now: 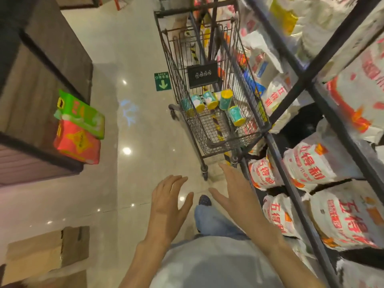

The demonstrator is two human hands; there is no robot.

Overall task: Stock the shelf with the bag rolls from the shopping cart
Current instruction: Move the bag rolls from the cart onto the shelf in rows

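Both hands empty, fingers spread: left hand (168, 204), right hand (234, 196), short of the shopping cart (207, 146). Bag rolls (213, 100), five or so (blurred), lie in its basket. Advice: step closer, take one roll per hand, then turn to the shelf (291, 183).

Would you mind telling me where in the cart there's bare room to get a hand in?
The near end of the shopping cart, between its front wall and the bag rolls, is bare mesh. The far end is crowded: rolls cluster under the black sign. Both hands, left and right, are open and empty.
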